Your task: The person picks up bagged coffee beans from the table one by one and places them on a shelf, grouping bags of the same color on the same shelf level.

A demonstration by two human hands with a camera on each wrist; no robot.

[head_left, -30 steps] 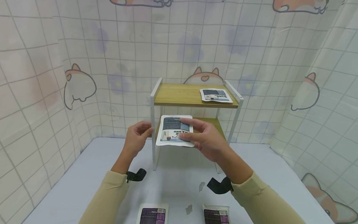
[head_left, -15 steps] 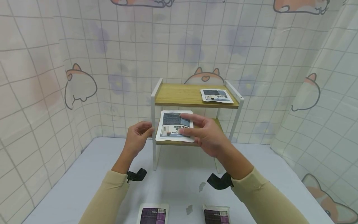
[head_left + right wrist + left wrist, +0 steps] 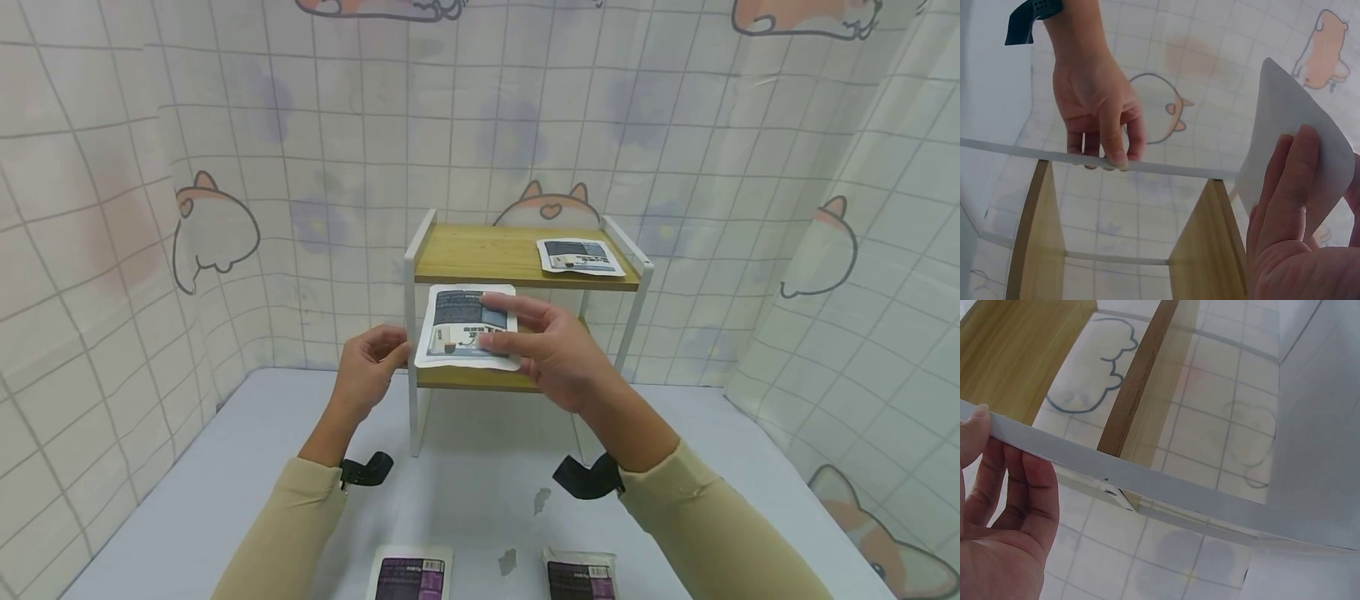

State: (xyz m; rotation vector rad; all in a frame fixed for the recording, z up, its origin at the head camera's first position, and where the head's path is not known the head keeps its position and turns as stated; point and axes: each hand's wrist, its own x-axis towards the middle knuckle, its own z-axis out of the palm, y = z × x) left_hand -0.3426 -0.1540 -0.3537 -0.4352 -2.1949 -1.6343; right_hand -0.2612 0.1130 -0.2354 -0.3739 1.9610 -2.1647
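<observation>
In the head view my right hand [image 3: 558,354] pinches a flat white packet [image 3: 465,327] with a dark blue printed label, thumb on top and fingers beneath. The packet is held in front of the shelf rack, over the front edge of its lower board [image 3: 480,379]. The right wrist view shows the packet's plain white underside [image 3: 1297,125] with the fingers against it. My left hand [image 3: 370,367] grips the rack's white front left post [image 3: 1072,447] between thumb and fingers. A second blue-labelled packet [image 3: 580,257] lies on the right of the upper board [image 3: 480,250].
Two purple-labelled packets, one on the left [image 3: 409,575] and one on the right [image 3: 580,575], lie on the white table [image 3: 285,517] near me. Two grey patches mark the tabletop between them and the rack. A patterned curtain [image 3: 337,167] surrounds the table.
My right hand has raised the packet from below the lower board's front edge to above it. The left hand keeps its grip on the post.
</observation>
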